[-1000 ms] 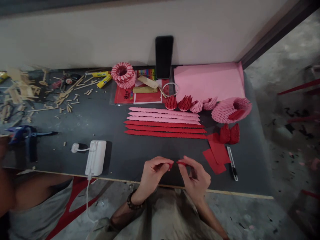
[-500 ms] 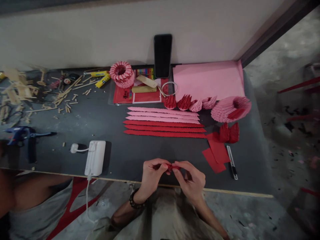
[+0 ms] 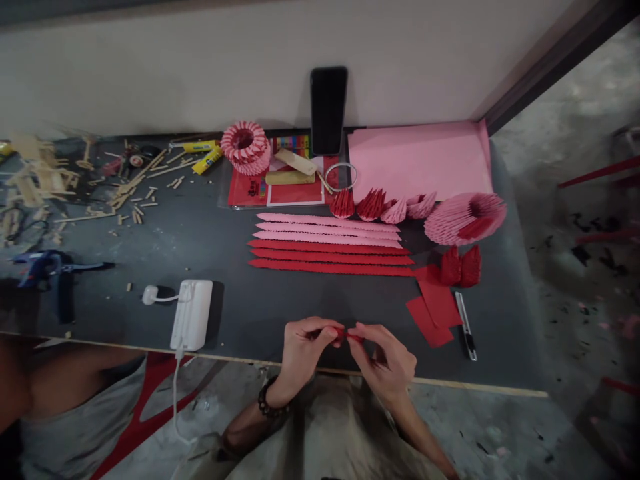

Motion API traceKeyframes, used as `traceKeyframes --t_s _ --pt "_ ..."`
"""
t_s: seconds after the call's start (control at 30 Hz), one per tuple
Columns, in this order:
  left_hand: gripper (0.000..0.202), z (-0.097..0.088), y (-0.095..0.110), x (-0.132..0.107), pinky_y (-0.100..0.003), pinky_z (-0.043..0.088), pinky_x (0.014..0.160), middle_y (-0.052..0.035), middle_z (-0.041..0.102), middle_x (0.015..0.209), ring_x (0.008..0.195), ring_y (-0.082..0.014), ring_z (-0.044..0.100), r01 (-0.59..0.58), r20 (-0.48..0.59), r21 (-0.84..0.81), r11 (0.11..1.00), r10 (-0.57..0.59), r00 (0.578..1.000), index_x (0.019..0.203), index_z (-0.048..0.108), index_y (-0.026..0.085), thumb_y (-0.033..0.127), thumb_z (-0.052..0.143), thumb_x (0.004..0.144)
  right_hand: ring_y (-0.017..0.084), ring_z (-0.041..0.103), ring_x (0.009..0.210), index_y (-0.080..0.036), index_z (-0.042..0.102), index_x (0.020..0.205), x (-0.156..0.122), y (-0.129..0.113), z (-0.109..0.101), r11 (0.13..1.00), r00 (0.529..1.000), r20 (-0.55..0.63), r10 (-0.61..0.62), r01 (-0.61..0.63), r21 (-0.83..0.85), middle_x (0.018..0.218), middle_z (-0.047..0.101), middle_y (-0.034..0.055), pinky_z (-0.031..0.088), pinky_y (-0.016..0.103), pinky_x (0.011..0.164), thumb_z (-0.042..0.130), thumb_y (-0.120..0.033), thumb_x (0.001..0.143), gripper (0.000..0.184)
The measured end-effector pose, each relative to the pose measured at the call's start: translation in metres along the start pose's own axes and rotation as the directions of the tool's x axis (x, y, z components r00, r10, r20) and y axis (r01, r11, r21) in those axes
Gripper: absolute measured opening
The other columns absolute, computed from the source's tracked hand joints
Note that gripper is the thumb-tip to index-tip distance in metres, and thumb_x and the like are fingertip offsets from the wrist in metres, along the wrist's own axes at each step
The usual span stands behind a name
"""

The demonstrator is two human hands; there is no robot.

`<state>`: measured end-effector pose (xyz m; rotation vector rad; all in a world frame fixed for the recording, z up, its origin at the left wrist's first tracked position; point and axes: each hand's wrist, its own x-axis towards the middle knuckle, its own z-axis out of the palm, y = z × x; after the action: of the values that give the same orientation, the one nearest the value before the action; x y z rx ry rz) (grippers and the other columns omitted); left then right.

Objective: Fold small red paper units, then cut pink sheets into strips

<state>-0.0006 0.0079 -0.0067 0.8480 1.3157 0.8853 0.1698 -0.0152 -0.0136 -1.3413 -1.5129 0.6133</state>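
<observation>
My left hand (image 3: 304, 345) and right hand (image 3: 387, 358) pinch red pieces (image 3: 355, 337), freshly drawn together at six o'clock, seemingly meeting.

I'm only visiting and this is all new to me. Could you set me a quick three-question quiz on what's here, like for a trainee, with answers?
1. How many long red strips lie side by side on the table: a) two, b) three, c) five?
2. True or false: the utility knife lies to the right of the red paper rectangles.
3. What colour is the small paper pinched by the left hand?

Key: 1. b; 2. true; 3. red.
</observation>
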Motion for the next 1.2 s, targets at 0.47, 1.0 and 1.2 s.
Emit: traceKeyframes --t_s 0.47,1.0,1.2 --pt "0.024 -0.008 -0.009 0.003 -0.032 0.067 0.059 0.0035 0.084 0.077 0.062 -0.0158 0.076 -0.25 0.093 0.234 0.94 0.234 0.968 0.099 0.087 0.036 0.045 0.065 0.104 0.014 0.079 0.078 -0.027 0.07 0.129 -0.001 0.008 0.002 0.998 0.999 0.024 0.03 -0.032 0.061 0.092 0.083 -0.0026 0.067 0.026 0.074 0.076 -0.011 0.09 0.043" --pt "0.031 -0.008 -0.001 0.0 -0.026 0.067 0.055 0.01 0.085 0.086 0.057 -0.0112 0.075 -0.459 0.094 0.398 0.794 0.462 0.882 0.123 0.078 0.048 0.027 0.072 0.101 0.016 0.083 0.073 -0.026 0.075 0.12 0.006 0.0 0.002 0.995 0.994 0.024 0.104 -0.104 -0.014 0.087 0.086 -0.003 0.068 0.023 0.072 0.083 -0.024 0.089 0.032" --pt "0.047 -0.012 0.0 0.003 -0.03 0.073 0.073 0.003 0.085 0.1 0.084 -0.016 0.082 -0.685 0.204 0.519 0.512 0.704 0.681 0.138 0.071 0.042 0.017 0.075 0.098 0.013 0.075 0.058 -0.025 0.082 0.084 0.01 -0.001 0.004 0.916 0.93 0.076 0.361 -0.369 0.158 0.074 0.082 -0.0027 0.06 0.019 0.057 0.087 -0.032 0.085 0.009"
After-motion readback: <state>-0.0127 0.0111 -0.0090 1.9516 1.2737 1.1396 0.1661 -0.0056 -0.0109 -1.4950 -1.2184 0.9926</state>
